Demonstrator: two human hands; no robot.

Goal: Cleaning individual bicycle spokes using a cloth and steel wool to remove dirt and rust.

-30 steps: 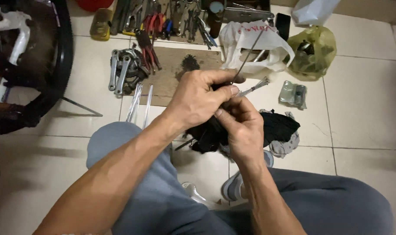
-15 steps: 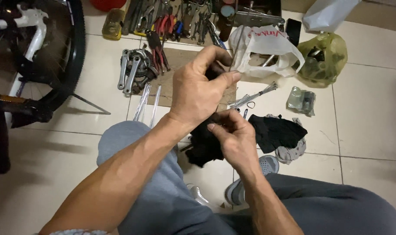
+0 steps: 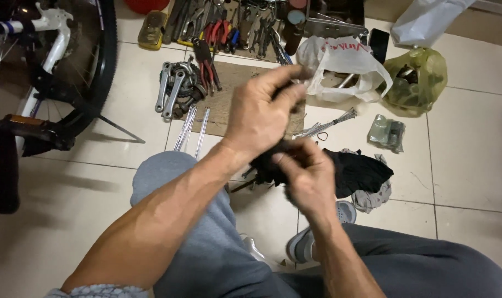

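My left hand (image 3: 259,113) is raised over the brown mat (image 3: 223,110), with fingers and thumb pinched on a thin dark rod that the fingers mostly hide. Just below it, my right hand (image 3: 309,176) is closed around a black rag (image 3: 264,165) at the rod's lower end. More black cloth (image 3: 364,171) lies on the tiles to the right of that hand, over a grey cloth (image 3: 375,198). A loose bundle of metal spokes (image 3: 331,124) lies beyond my hands, and two or three more spokes (image 3: 187,129) lie left of the mat.
A bicycle wheel (image 3: 99,66) and frame stand at the left. Crank arms (image 3: 171,88), red-handled pliers (image 3: 209,63) and several tools lie at the top. A white plastic bag (image 3: 342,60), a yellow-green bag (image 3: 419,77) and a small clear packet (image 3: 388,132) sit at the right.
My left hand has risen and moved away from me, drawing the rod up through the rag. My right hand has stayed low, closed on the rag.
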